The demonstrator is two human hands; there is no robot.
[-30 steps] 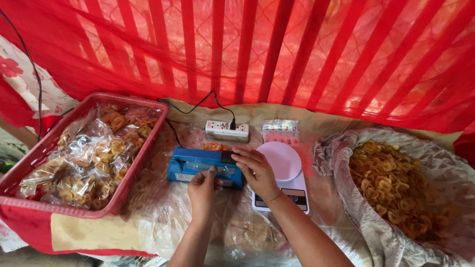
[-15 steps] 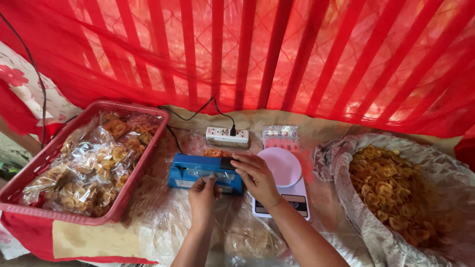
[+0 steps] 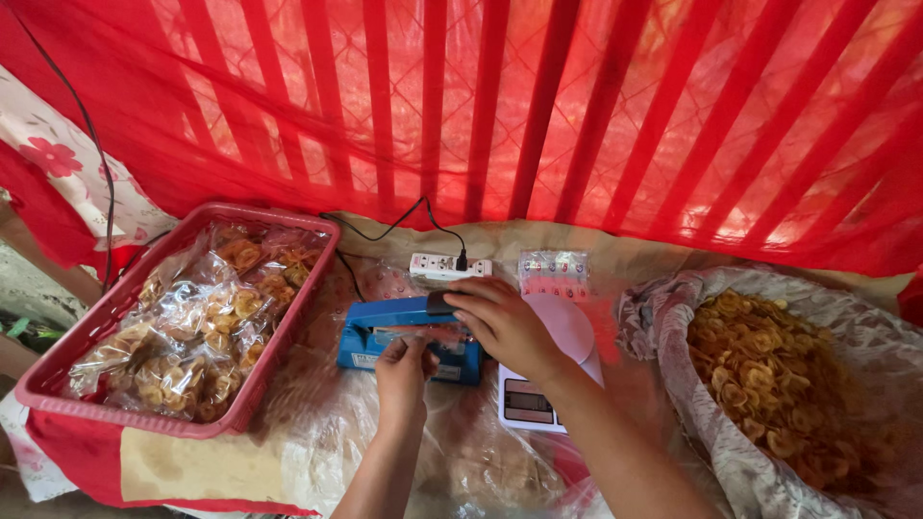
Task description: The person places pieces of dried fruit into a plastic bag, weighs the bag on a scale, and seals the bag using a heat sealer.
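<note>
Blue sealer point(image 3: 409, 338) pressed by right hand point(image 3: 505, 322); left hand point(image 3: 404, 370) pinches bag point(image 3: 423, 333).

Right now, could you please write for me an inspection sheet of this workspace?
Surface: floor covering, beige, partly under clear plastic.
Job's things: blue heat sealer; clear bag lying across it.
Clutter: red basket of packed chips; white scale; open sack of loose chips.
Hands: right hand pressing on the sealer arm; left hand with fingers on the bag.
Cables: black cord into white power strip.
Surroundings: red netting behind.
</note>
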